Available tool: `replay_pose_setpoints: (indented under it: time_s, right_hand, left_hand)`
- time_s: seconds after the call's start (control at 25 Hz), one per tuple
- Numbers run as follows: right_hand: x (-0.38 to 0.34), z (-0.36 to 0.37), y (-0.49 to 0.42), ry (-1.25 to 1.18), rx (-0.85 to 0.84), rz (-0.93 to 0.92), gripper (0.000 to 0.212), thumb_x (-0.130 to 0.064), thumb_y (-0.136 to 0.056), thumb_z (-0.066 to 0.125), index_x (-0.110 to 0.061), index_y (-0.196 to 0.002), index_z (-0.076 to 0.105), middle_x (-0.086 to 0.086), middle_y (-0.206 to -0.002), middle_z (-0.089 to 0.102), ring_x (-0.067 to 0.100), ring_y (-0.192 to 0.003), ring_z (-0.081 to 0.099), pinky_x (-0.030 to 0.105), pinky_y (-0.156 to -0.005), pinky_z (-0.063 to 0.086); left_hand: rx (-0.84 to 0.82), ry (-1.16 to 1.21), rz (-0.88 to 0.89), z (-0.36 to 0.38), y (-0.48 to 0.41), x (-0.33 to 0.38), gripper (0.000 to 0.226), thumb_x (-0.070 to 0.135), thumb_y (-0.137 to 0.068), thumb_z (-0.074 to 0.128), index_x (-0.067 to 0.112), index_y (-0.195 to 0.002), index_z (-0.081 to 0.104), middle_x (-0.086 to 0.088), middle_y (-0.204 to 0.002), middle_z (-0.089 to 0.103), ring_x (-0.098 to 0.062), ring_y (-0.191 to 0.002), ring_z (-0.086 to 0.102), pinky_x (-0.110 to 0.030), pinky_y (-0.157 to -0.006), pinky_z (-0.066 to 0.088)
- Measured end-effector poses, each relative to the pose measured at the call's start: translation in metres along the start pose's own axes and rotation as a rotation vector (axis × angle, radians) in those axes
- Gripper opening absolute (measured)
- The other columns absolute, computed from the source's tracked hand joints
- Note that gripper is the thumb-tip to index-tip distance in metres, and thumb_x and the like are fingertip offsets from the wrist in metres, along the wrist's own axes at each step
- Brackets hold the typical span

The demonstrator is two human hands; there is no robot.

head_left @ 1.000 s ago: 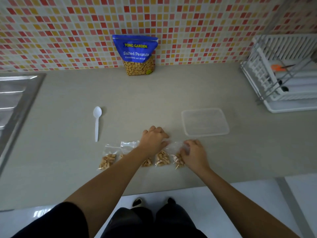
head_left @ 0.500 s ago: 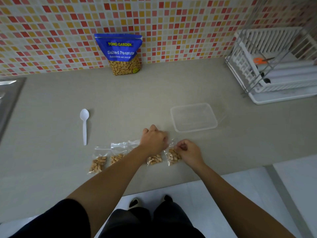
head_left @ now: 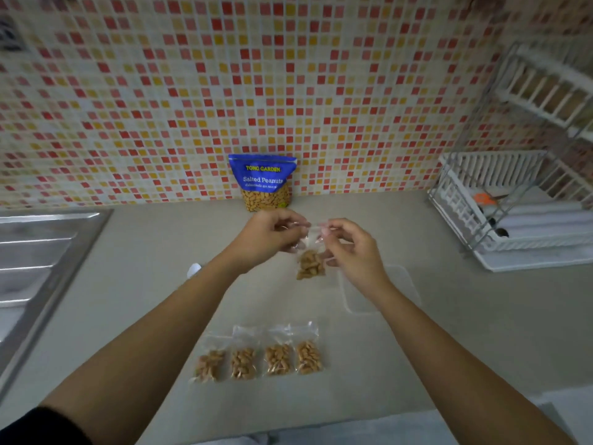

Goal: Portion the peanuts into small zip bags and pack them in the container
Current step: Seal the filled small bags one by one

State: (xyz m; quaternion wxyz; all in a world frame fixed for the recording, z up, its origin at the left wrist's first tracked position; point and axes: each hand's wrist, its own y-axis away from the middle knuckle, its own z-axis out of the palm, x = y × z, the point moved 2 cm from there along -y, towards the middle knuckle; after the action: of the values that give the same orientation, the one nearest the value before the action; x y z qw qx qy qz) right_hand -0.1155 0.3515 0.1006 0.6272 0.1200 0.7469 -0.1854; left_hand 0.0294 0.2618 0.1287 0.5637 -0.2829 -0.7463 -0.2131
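A small clear zip bag of peanuts (head_left: 310, 263) hangs in the air above the counter. My left hand (head_left: 268, 239) and my right hand (head_left: 349, 248) each pinch one end of its top edge. Several more filled zip bags (head_left: 258, 358) lie in a row on the counter near its front edge. The clear plastic container (head_left: 401, 285) rests on the counter under my right wrist and is partly hidden by it. The blue Salted Peanuts pouch (head_left: 263, 181) stands against the tiled wall behind my hands.
A white plastic spoon (head_left: 193, 270) peeks out behind my left forearm. A steel sink drainboard (head_left: 38, 261) lies at the left. A white dish rack (head_left: 513, 213) with utensils stands at the right against the wall.
Both hands have lifted one filled bag off the row and raised it above the counter. The camera has tilted up, so the row now sits lower in view.
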Motion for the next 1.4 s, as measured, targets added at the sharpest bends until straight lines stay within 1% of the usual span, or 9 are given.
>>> replay_pose_setpoints:
  time_s: [0.2,0.36,0.48,0.56,0.72,0.92,1.16,1.28,1.4]
  right_hand:
    - [-0.067,0.029,-0.041,0.034,0.014,-0.274,0.008,-0.011,-0.083,0.068,-0.018,-0.085,0.069,-0.006,-0.08,0.068,0.001,-0.071,0.062,0.013,-0.069,0.048]
    - [-0.095,0.048,-0.058,0.102,-0.093,-0.332,0.009,-0.011,-0.082,0.069,-0.007,-0.09,0.07,0.008,-0.084,0.071,0.012,-0.075,0.065,0.018,-0.071,0.052]
    - [-0.11,0.058,-0.061,0.158,-0.161,-0.362,0.011,-0.014,-0.082,0.069,-0.009,-0.092,0.071,0.006,-0.083,0.071,0.013,-0.076,0.066,0.021,-0.072,0.054]
    - [-0.116,0.059,-0.06,0.2,-0.177,-0.381,0.008,-0.016,-0.083,0.069,-0.014,-0.09,0.071,-0.004,-0.08,0.07,0.004,-0.073,0.064,0.015,-0.069,0.051]
    - [-0.119,0.06,-0.054,0.303,-0.164,-0.441,0.006,-0.016,-0.084,0.067,-0.022,-0.082,0.066,-0.016,-0.073,0.064,-0.003,-0.067,0.06,0.008,-0.066,0.046]
    - [-0.117,0.061,-0.048,0.282,-0.093,-0.443,0.011,-0.009,-0.085,0.063,-0.017,-0.077,0.064,-0.009,-0.067,0.061,0.0,-0.06,0.056,0.01,-0.059,0.044]
    - [-0.108,0.06,-0.041,0.178,-0.032,-0.383,0.009,-0.007,-0.084,0.064,-0.011,-0.077,0.064,0.002,-0.07,0.064,0.015,-0.067,0.061,0.03,-0.066,0.052]
    - [-0.106,0.061,-0.036,0.158,-0.015,-0.397,0.009,-0.006,-0.083,0.064,-0.011,-0.076,0.064,0.0,-0.069,0.064,0.014,-0.066,0.061,0.027,-0.066,0.052]
    - [-0.104,0.063,-0.032,0.138,-0.025,-0.395,0.014,-0.004,-0.084,0.063,-0.014,-0.074,0.063,-0.004,-0.069,0.063,0.008,-0.064,0.06,0.019,-0.064,0.051]
  left_hand:
    - [0.134,-0.264,0.185,-0.059,0.0,0.057,0.008,0.015,-0.086,0.065,0.012,-0.093,0.067,-0.003,-0.072,0.068,-0.017,-0.069,0.068,-0.028,-0.065,0.057]
    - [0.178,-0.584,0.322,-0.091,0.006,0.081,0.008,0.025,-0.085,0.066,0.018,-0.089,0.068,0.003,-0.072,0.067,-0.008,-0.063,0.065,-0.024,-0.06,0.052]
    - [0.204,-0.714,0.38,-0.101,0.01,0.085,0.012,0.027,-0.086,0.064,0.016,-0.09,0.07,0.001,-0.074,0.066,-0.013,-0.067,0.062,-0.035,-0.065,0.051]
    - [0.222,-0.728,0.397,-0.103,0.012,0.084,0.013,0.026,-0.088,0.062,0.016,-0.091,0.07,0.001,-0.079,0.066,-0.014,-0.072,0.06,-0.036,-0.068,0.051]
    - [0.246,-0.746,0.413,-0.097,0.014,0.081,0.012,0.027,-0.089,0.061,0.018,-0.094,0.068,0.004,-0.089,0.065,-0.007,-0.079,0.055,-0.017,-0.07,0.045]
    - [0.271,-0.644,0.406,-0.09,0.013,0.079,0.016,0.029,-0.086,0.064,0.015,-0.09,0.07,0.008,-0.084,0.063,-0.004,-0.077,0.056,-0.015,-0.068,0.041]
    - [0.229,-0.537,0.339,-0.093,0.01,0.069,0.017,0.028,-0.085,0.065,0.014,-0.092,0.072,0.001,-0.088,0.069,-0.014,-0.081,0.061,-0.025,-0.072,0.047]
    - [0.233,-0.502,0.291,-0.096,0.008,0.065,0.019,0.025,-0.086,0.065,0.009,-0.092,0.071,-0.004,-0.089,0.069,-0.015,-0.081,0.062,-0.026,-0.072,0.05]
    - [0.231,-0.476,0.238,-0.099,0.008,0.061,0.019,0.023,-0.086,0.065,0.007,-0.093,0.07,-0.004,-0.088,0.068,-0.009,-0.078,0.062,-0.011,-0.066,0.048]
